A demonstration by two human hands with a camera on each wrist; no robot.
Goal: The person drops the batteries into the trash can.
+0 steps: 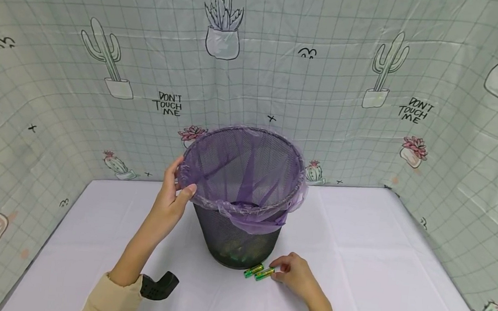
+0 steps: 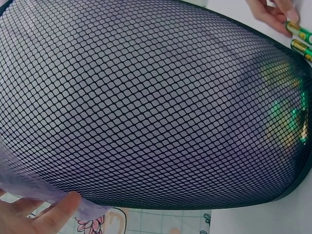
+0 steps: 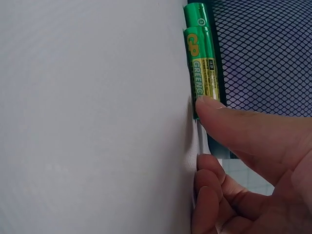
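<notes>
A black mesh wastebasket [image 1: 237, 244], lined with a purple plastic bag [image 1: 265, 220], tilts toward me on the white table. My left hand [image 1: 171, 202] grips its rim at the left, thumb at the front and fingers behind. Two green and gold batteries lie side by side against the front of its base. The nearer battery [image 1: 264, 274] is at the fingertips of my right hand [image 1: 298, 276], which pinches its right end; the thumb covers that end in the right wrist view. Beside it, the other battery [image 1: 253, 270] touches the basket's foot.
Green and gold shapes [image 2: 282, 114] show blurred through the mesh at the basket's bottom. The white table [image 1: 373, 267] meets a grid-patterned cloth [image 1: 255, 86] with printed cacti at the back and both sides. Black camera mounts [image 1: 160, 286] sit on the wrists.
</notes>
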